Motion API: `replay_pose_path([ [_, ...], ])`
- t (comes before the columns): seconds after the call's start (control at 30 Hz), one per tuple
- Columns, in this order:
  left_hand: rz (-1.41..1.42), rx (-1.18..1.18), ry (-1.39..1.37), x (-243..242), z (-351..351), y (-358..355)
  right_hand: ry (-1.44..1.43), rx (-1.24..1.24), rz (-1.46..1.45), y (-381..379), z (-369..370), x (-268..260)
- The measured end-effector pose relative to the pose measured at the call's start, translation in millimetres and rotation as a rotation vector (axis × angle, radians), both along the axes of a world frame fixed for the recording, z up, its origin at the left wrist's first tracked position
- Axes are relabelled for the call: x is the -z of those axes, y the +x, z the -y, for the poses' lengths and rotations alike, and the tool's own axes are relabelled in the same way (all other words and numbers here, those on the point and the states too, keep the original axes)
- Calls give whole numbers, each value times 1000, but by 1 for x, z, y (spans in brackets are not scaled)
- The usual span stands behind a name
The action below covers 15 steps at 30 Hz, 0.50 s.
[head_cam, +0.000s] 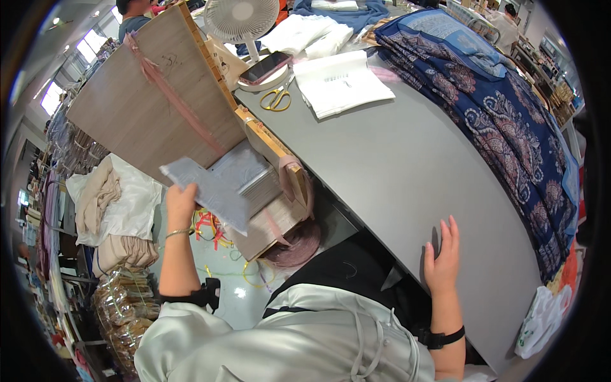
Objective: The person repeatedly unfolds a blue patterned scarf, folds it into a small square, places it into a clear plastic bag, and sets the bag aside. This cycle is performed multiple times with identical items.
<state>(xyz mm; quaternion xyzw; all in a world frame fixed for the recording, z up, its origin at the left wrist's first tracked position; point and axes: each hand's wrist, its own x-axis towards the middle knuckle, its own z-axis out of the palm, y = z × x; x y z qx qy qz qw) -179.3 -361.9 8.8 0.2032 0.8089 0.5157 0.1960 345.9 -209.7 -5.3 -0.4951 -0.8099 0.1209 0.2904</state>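
Observation:
My left hand [183, 205] grips one end of a flat, pale grey-blue packet [212, 193], seemingly folded fabric in clear plastic. The packet is held over a wooden box-like stand [272, 212], where a stack of similar flat packets [243, 167] lies. A tall wooden panel [162, 90] rises behind the stack, with a pink ribbon [176, 102] running down it. My right hand [442, 260] is over the near part of the grey table [382, 157], fingers apart and holding nothing. Whether its fingertips touch the surface is hard to tell.
Navy paisley fabric [496, 114] is heaped along the table's far side. White plastic bags [341, 86], yellow-handled scissors [277, 99], a phone [265, 68] and a white fan [242, 19] are at the back. Bundled packets [125, 305] stand at left. Pink ribbon coils [298, 246] lie under the stand.

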Motion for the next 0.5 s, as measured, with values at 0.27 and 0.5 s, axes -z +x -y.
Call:
replay_pose_path([
  [0.27, -1014, 522, -767, 130, -109, -8, 37, 9, 17, -4, 5, 6],
  [0.5, -1229, 608, -622, 171, -131, -38, 12, 23, 87, -8, 3, 9],
])
